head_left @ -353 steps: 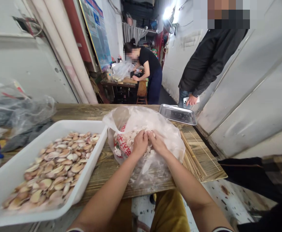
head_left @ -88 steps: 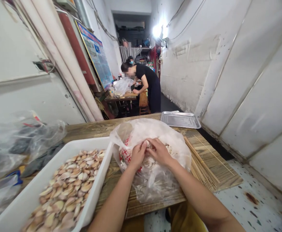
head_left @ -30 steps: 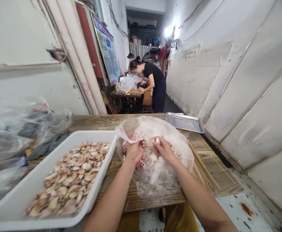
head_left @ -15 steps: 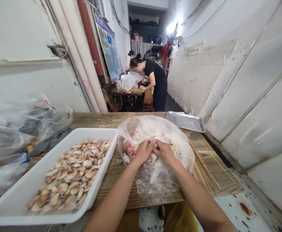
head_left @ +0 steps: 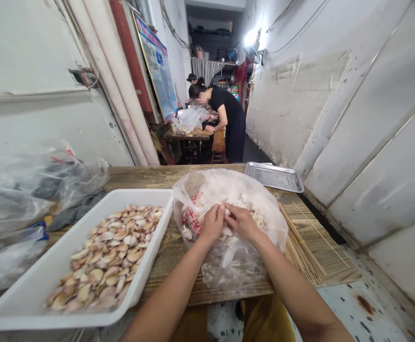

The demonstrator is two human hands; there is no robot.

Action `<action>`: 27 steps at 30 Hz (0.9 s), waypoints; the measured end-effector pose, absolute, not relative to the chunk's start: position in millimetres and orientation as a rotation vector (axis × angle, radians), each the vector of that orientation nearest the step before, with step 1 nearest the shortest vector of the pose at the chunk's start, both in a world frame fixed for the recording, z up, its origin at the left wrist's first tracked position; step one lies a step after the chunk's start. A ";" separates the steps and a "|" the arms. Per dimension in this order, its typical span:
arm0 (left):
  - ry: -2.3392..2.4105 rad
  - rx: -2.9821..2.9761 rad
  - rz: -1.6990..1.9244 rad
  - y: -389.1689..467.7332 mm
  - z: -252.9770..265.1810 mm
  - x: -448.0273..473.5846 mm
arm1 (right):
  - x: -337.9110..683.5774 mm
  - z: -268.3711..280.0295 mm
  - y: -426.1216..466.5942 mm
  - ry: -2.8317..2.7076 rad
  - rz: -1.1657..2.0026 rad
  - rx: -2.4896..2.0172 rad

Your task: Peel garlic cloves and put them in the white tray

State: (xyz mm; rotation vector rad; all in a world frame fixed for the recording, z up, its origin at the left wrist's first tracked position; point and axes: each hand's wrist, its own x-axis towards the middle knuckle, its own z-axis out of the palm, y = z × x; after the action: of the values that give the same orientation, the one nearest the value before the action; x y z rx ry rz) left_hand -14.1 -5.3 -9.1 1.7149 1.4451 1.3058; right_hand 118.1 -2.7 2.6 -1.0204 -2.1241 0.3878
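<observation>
My left hand (head_left: 212, 223) and my right hand (head_left: 241, 222) meet over an open clear plastic bag (head_left: 264, 197) with red print. Their fingers are closed together on a whitish garlic bulb (head_left: 226, 212), mostly covered by the fingertips. Garlic skins and loose garlic (head_left: 259, 216) lie inside the bag around my hands. To the left, a white plastic tub (head_left: 150, 266) holds many separated garlic cloves (head_left: 111, 256).
Thin wooden skewers (head_left: 302, 249) lie right of the bag on the wooden table (head_left: 139, 175). A metal tray (head_left: 275, 177) rests at the far right corner. Crumpled plastic bags (head_left: 11, 213) sit at the left. Beyond, a person in black (head_left: 232, 111) bends over another table.
Both hands stay together over the bag, with small shifts of the fingers on the garlic. The camera view has moved slightly.
</observation>
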 end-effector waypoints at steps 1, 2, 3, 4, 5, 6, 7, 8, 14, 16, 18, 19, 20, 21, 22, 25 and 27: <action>1.454 1.694 1.314 -4.4 -11.0 -14.6 | 116.2 1.4 -3.5 -2.119 0.360 -1.030; 1.447 1.665 1.314 -3.5 -12.8 -15.3 | 114.2 0.3 -4.4 -2.111 0.331 -1.048; 1.422 1.619 1.309 -2.6 -14.4 -16.2 | 112.4 -0.4 -5.1 -2.097 0.311 -1.070; 1.380 1.562 1.294 -1.7 -15.9 -17.0 | 111.0 -1.0 -5.4 -2.082 0.311 -1.095; 1.333 1.506 1.271 -0.7 -17.1 -17.9 | 110.1 -1.3 -5.3 -2.068 0.329 -1.119; 1.295 1.463 1.248 0.3 -17.9 -18.7 | 109.9 -1.4 -4.7 -2.056 0.359 -1.136; 1.278 1.452 1.229 1.3 -18.2 -19.5 | 110.2 -1.4 -3.8 -2.046 0.392 -1.145; 1.289 1.475 1.221 2.3 -18.1 -20.2 | 111.0 -1.4 -2.6 -2.040 0.421 -1.146; 1.471 1.821 1.138 2.5 -10.0 -22.0 | 114.7 -2.3 1.3 -2.005 0.506 -1.185; 1.482 1.880 1.114 -0.6 -6.3 -22.5 | 114.8 -1.8 0.4 -1.983 0.454 -1.236; 1.455 1.881 1.132 -3.6 -3.0 -23.8 | 115.0 -0.6 -0.1 -1.955 0.429 -1.255; 1.432 1.874 1.147 -4.4 -1.7 -24.7 | 115.3 0.2 0.1 -1.940 0.439 -1.243; 1.416 1.867 1.162 -4.6 -0.8 -25.7 | 115.5 0.9 0.7 -1.923 0.463 -1.223; 1.405 1.855 1.176 -4.0 -0.6 -26.7 | 115.7 1.4 1.6 -1.903 0.501 -1.206; 1.389 1.838 1.186 -2.8 -0.9 -27.6 | 115.9 1.8 2.7 -1.879 0.557 -1.197; 1.334 1.761 1.206 2.5 -5.1 -28.0 | 115.0 1.8 4.9 -1.809 0.747 -1.240; 1.375 1.801 1.205 4.8 -9.0 -26.4 | 112.9 1.9 3.3 -1.839 0.688 -1.300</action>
State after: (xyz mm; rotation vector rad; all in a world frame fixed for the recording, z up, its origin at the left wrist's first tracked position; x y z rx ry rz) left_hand -26.4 4.8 -9.0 1.8005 1.3754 1.2051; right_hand 112.9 3.3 1.9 -1.2999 -1.8387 0.6881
